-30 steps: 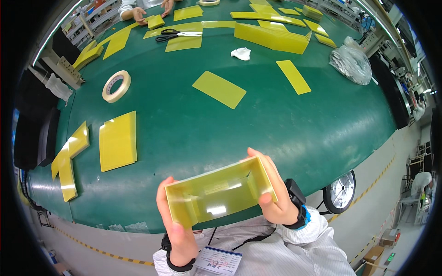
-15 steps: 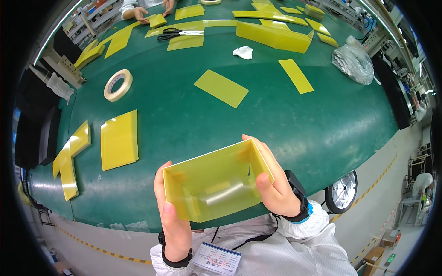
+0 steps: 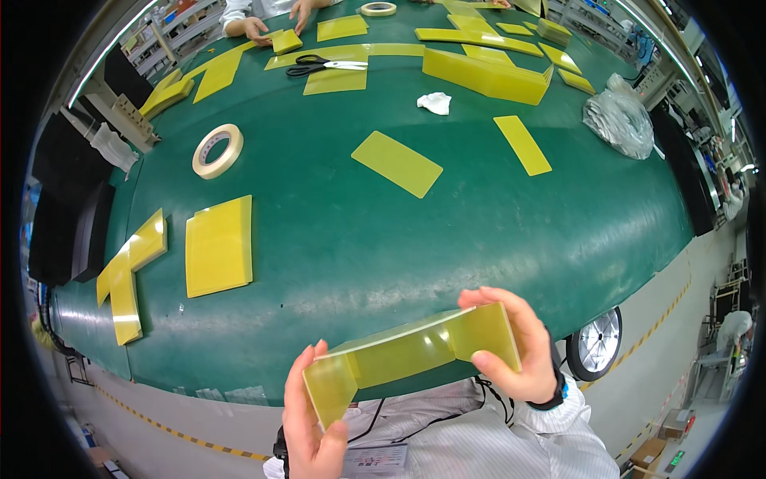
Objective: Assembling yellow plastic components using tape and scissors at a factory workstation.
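Both my hands hold a yellow translucent box (image 3: 403, 357) made of flat panels, low over the near edge of the green table. My left hand (image 3: 307, 423) grips its left end panel, with the thumb on the near side and the fingers behind. Around the right end panel is my right hand (image 3: 519, 351), its thumb pressed on the face and its fingertips over the top edge. The box is tilted, so its long panel and two end panels show, while its inside is mostly hidden. Beyond it lie two loose yellow sheets (image 3: 396, 164) (image 3: 523, 145).
At left are a yellow sheet stack (image 3: 219, 246), crossed yellow strips (image 3: 126, 299) and a tape roll (image 3: 214, 169). Farther back are black-handled scissors (image 3: 307, 65), a folded yellow panel (image 3: 483, 77), a white wad (image 3: 435, 103), a plastic bag (image 3: 621, 121) and another person's hands (image 3: 257, 30).
My hands have brought the box lower and a little to the right. It has turned from showing its open inside to showing its long side, still held at both ends.
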The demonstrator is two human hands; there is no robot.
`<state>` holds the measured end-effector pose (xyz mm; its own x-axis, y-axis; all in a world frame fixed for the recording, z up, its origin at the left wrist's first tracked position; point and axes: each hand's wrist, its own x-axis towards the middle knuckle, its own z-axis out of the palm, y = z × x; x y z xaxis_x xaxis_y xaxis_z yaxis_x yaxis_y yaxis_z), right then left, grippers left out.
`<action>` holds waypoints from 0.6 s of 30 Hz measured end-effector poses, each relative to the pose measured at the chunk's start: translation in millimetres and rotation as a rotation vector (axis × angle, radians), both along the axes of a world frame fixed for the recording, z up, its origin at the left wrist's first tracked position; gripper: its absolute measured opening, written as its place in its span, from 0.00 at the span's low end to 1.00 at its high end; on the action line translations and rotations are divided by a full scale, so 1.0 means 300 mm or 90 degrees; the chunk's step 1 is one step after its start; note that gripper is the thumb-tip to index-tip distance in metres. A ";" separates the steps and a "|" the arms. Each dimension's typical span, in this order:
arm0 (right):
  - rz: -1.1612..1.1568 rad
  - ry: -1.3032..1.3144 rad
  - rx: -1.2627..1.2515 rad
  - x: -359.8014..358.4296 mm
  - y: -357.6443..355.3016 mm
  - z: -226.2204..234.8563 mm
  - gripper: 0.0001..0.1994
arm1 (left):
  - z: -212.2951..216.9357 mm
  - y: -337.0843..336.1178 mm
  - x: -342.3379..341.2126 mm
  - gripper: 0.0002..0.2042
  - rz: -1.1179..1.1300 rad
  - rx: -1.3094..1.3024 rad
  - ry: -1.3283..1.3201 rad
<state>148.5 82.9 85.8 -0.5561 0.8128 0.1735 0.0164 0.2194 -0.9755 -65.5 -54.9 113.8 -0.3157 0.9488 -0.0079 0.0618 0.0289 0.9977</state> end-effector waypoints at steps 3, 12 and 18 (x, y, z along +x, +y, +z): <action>-0.056 -0.047 -0.013 0.024 0.003 0.035 0.27 | 0.028 -0.026 -0.005 0.31 0.074 -0.075 -0.068; -0.052 -0.071 -0.130 0.117 0.089 0.061 0.26 | 0.032 -0.066 -0.063 0.26 0.156 -0.058 -0.097; 0.018 0.086 -0.100 0.241 0.141 0.039 0.22 | -0.030 -0.179 -0.201 0.25 0.125 0.113 -0.004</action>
